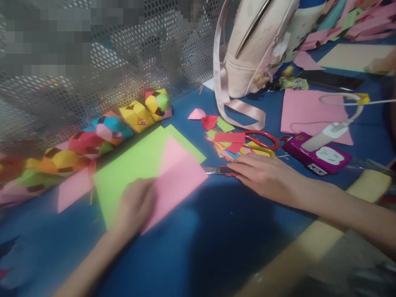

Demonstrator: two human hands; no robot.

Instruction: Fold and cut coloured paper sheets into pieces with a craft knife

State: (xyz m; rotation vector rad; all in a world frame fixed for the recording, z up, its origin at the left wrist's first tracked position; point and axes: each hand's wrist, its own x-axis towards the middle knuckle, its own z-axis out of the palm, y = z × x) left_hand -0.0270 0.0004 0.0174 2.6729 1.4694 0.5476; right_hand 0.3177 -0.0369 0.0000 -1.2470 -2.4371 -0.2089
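Observation:
My left hand (pixel 136 206) rests on a folded pink paper (pixel 177 177) that lies over a green sheet (pixel 133 165) on the blue table; the hand is smeared by motion, so its fingers are unclear. My right hand (pixel 262 175) lies palm down, fingers stretched left, over a small cutter knife (pixel 216 170) whose metal tip pokes out beside the pink paper. Whether it grips the knife I cannot tell.
A row of colourful folded paper balls (pixel 93 138) runs along a perforated metal wall (pixel 139 49). Paper scraps (pixel 222 138), red-handled scissors (pixel 262 142), a purple phone with charger (pixel 318 154), a pink backpack (pixel 256 45) and pink sheets (pixel 309 111) lie behind.

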